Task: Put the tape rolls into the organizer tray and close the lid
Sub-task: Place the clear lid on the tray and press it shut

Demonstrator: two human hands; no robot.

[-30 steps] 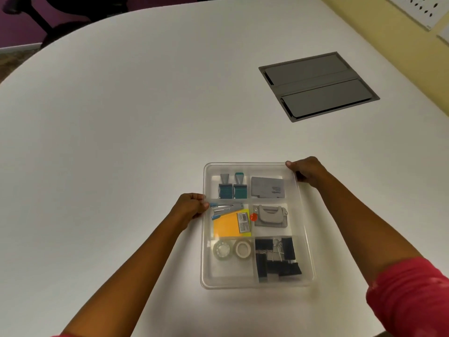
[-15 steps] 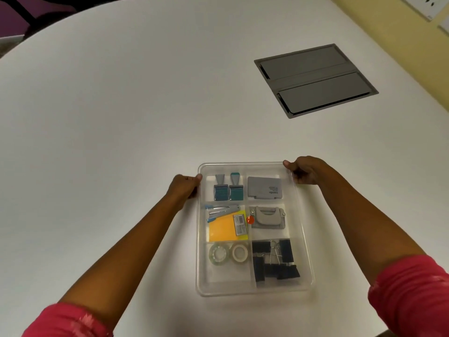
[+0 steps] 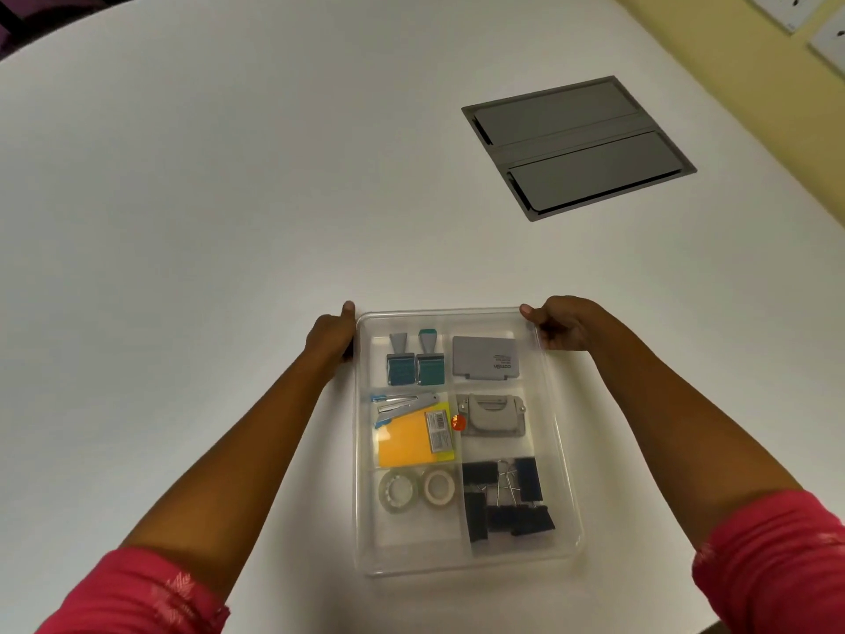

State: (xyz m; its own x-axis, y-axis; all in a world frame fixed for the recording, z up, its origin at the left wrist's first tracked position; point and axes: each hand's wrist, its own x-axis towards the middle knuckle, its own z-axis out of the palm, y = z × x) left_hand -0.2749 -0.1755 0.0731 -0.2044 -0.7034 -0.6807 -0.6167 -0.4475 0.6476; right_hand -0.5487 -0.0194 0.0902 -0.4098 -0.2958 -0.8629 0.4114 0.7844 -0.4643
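Lid (image 3: 555, 432) clear, rigid plastic, seated over organizer tray (image 3: 366, 519) on white bench (image 3: 183, 221). Both tape rolls (image 3: 416, 489) lie in near-left compartment. Left hand (image 3: 331, 338) and right hand (image 3: 560, 322) grasp far corners, fingers curled. Advice: press corners evenly until rim seats.

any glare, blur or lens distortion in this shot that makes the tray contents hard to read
Head view: wide-angle bending curves the table edge and skews the floor box. Lighting is soft and even, with only faint shadows. The clear organizer tray hazes its contents slightly, so the tape rolls look pale and low in contrast. The left hand and right hand are sharp, no motion blur.
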